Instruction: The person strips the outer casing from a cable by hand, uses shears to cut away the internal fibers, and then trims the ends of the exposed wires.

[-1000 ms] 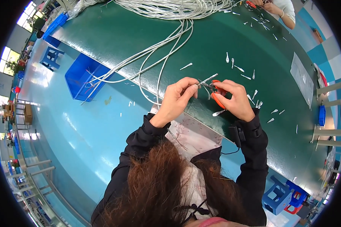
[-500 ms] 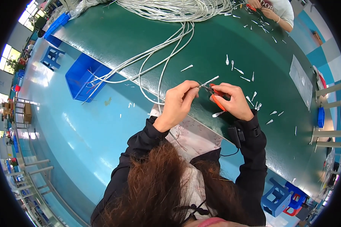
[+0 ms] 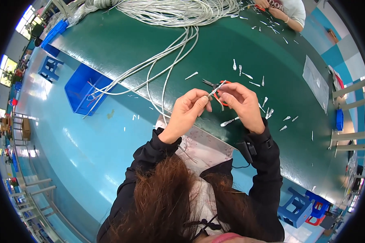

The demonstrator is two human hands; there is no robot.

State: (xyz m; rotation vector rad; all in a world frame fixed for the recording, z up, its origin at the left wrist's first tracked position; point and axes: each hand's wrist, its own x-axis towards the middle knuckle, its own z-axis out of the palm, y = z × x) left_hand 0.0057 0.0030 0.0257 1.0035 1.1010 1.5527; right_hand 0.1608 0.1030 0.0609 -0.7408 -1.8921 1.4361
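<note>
My left hand [image 3: 189,108] pinches a grey cable close to its stripped end, thumb against forefinger. The silvery, foil-like end [image 3: 217,90] of the cable slants up and right from that pinch. My right hand [image 3: 244,104] has its fingertips closed around the upper part of this end. Behind those fingers are cutting pliers [image 3: 209,83] with orange handles, jaws parted and pointing left. Whether the pliers rest fully on the table is hard to tell. A pale cut scrap [image 3: 230,122] lies just below my right hand.
A big coil of grey cable [image 3: 170,14] covers the far side of the green table [image 3: 150,42]. Several strands run over the left edge to a blue bin [image 3: 79,91]. Foil scraps [image 3: 247,75] are scattered rightward, near a plastic sheet [image 3: 316,83]. A co-worker's hands [image 3: 278,12] are far right.
My right hand has let go of the pliers, which now sit behind the fingers, and has taken the cable's end. The silvery end now shows between both hands.
</note>
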